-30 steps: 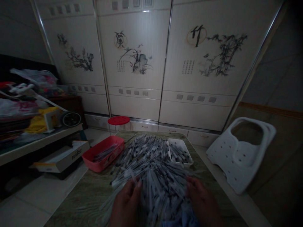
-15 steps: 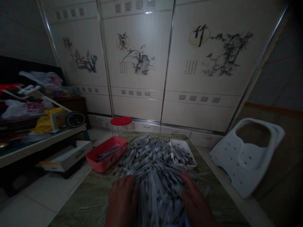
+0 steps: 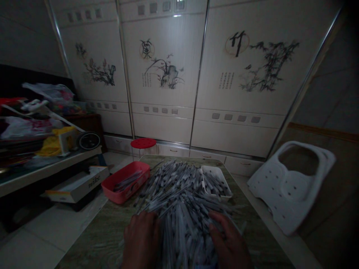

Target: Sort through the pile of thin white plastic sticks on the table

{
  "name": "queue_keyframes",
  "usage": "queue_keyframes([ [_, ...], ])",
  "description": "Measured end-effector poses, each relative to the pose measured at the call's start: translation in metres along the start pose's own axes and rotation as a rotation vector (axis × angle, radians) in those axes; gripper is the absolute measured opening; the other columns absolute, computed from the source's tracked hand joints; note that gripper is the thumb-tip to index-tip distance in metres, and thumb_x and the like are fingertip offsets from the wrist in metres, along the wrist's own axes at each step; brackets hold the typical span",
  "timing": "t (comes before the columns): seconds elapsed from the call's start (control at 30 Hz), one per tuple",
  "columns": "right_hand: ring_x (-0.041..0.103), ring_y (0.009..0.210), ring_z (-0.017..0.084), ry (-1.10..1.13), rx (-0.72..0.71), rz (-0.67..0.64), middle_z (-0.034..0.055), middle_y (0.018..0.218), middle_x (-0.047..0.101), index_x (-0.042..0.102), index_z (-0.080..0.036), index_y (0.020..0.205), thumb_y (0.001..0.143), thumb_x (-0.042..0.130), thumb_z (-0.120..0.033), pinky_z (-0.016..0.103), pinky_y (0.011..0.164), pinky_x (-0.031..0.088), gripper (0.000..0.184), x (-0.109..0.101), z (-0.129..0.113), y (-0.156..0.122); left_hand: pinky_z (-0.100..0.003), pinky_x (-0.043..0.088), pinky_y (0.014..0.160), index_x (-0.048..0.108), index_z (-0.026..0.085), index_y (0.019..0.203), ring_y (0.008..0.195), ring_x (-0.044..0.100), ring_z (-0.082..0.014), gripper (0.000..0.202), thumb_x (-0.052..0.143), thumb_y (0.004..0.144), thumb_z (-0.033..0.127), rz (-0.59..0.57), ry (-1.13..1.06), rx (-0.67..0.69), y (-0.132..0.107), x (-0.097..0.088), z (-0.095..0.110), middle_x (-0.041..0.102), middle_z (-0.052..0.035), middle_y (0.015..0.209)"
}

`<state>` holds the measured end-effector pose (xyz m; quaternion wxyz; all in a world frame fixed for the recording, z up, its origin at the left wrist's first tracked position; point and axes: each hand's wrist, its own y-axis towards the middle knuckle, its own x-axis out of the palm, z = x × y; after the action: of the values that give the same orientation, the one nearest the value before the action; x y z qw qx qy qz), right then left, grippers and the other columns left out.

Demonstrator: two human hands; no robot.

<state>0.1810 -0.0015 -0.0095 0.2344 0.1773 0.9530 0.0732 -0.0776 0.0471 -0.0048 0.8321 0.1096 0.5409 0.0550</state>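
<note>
A large heap of slim pens with clear barrels and dark tips [image 3: 179, 175] spreads over the wooden-topped table [image 3: 98, 231]. Along the heap's near left side rests my left hand [image 3: 141, 239], its fingers bent down against the pens and nothing visibly gripped. My right hand [image 3: 230, 241] lies on the near right side, thumb and fingers apart, touching pens. Between both hands, many pens lie lengthwise, pointing away from me. A red plastic box [image 3: 120, 194] with a few pens stands at the left; a white tray [image 3: 217, 196] with several pens sits at the right.
Beyond the table stands a red round stool [image 3: 143, 143] before sliding cabinet doors [image 3: 162, 127]. A white folded plastic chair [image 3: 294, 186] leans at the right. On the left, a bench [image 3: 70, 160] carries bags and a wheeled toy, with a shoebox [image 3: 81, 185] below.
Both hands have shifted slightly. The right hand's fingers moved a little to the left and toward me; the left hand moved slightly toward me. The boxes have stayed in place.
</note>
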Motion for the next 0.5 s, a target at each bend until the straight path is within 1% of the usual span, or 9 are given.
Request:
queue_keyframes([
  [0.07,0.067,0.125,0.033,0.024,0.050,-0.027,0.0133,0.132,0.074,0.075,-0.023,0.119,0.094,0.062,-0.056,0.042,0.108,0.050,0.044,-0.003,-0.005,0.000,-0.047,0.046,0.092,0.074,0.021,0.103,0.105,0.065,-0.0332,0.024,0.050,0.100,0.024,0.028,-0.102,0.070,-0.002,0.000,0.002,0.074,-0.0115,0.107],
  [0.1,0.070,0.118,0.032,0.053,0.089,-0.035,0.0127,0.126,0.077,0.075,-0.023,0.119,0.094,0.061,-0.060,0.040,0.103,0.053,0.046,-0.003,-0.008,-0.001,-0.046,0.046,0.093,0.073,0.023,0.104,0.105,0.064,-0.0320,0.022,0.051,0.100,0.025,0.038,-0.164,0.118,-0.003,0.001,0.005,0.074,-0.0106,0.108],
  [0.17,0.075,0.091,0.029,0.120,0.167,-0.052,0.0098,0.103,0.080,0.074,-0.023,0.115,0.096,0.054,-0.068,0.038,0.083,0.057,0.053,-0.003,-0.013,-0.002,-0.043,0.047,0.093,0.071,0.025,0.105,0.105,0.064,-0.0295,0.020,0.052,0.101,0.026,0.038,-0.280,0.224,-0.006,0.001,0.012,0.074,-0.0093,0.109],
  [0.23,0.067,0.063,0.023,0.162,0.236,-0.089,0.0042,0.077,0.073,0.071,-0.024,0.102,0.097,0.044,-0.076,0.034,0.061,0.052,0.058,-0.003,-0.016,-0.003,-0.041,0.047,0.089,0.070,0.025,0.103,0.100,0.065,-0.0276,0.019,0.051,0.102,0.025,-0.004,-0.340,0.306,-0.010,0.000,0.020,0.074,-0.0085,0.105],
  [0.27,0.061,0.056,0.021,0.172,0.255,-0.108,0.0017,0.068,0.067,0.068,-0.025,0.092,0.097,0.041,-0.078,0.033,0.055,0.048,0.060,-0.003,-0.015,-0.004,-0.040,0.046,0.087,0.070,0.025,0.102,0.098,0.065,-0.0270,0.020,0.050,0.102,0.024,-0.031,-0.352,0.337,-0.012,-0.002,0.025,0.074,-0.0081,0.102],
  [0.3,0.057,0.053,0.020,0.176,0.253,-0.117,0.0003,0.064,0.062,0.065,-0.026,0.083,0.097,0.040,-0.080,0.033,0.053,0.045,0.060,-0.005,-0.014,-0.004,-0.040,0.046,0.086,0.069,0.025,0.100,0.096,0.065,-0.0266,0.020,0.049,0.102,0.023,-0.053,-0.357,0.359,-0.014,-0.003,0.029,0.074,-0.0078,0.101],
  [0.37,0.055,0.056,0.020,0.177,0.221,-0.116,0.0002,0.063,0.059,0.059,-0.028,0.075,0.094,0.044,-0.082,0.033,0.056,0.046,0.060,-0.009,-0.009,-0.004,-0.039,0.045,0.085,0.069,0.025,0.099,0.094,0.067,-0.0260,0.022,0.048,0.101,0.020,-0.095,-0.356,0.395,-0.017,-0.006,0.034,0.075,-0.0069,0.098],
  [0.43,0.057,0.064,0.022,0.170,0.177,-0.116,0.0019,0.069,0.063,0.062,-0.028,0.077,0.091,0.050,-0.082,0.033,0.062,0.048,0.057,-0.012,-0.004,-0.004,-0.039,0.044,0.085,0.070,0.027,0.104,0.094,0.068,-0.0262,0.019,0.052,0.100,0.021,-0.122,-0.341,0.414,-0.019,-0.007,0.038,0.077,-0.0063,0.100],
  [0.5,0.058,0.071,0.023,0.162,0.161,-0.130,0.0031,0.075,0.066,0.066,-0.028,0.080,0.089,0.054,-0.082,0.033,0.066,0.049,0.056,-0.013,-0.002,-0.005,-0.039,0.043,0.085,0.071,0.029,0.108,0.094,0.069,-0.0268,0.017,0.062,0.095,0.023,-0.139,-0.315,0.437,-0.022,-0.005,0.041,0.079,-0.0053,0.101],
])
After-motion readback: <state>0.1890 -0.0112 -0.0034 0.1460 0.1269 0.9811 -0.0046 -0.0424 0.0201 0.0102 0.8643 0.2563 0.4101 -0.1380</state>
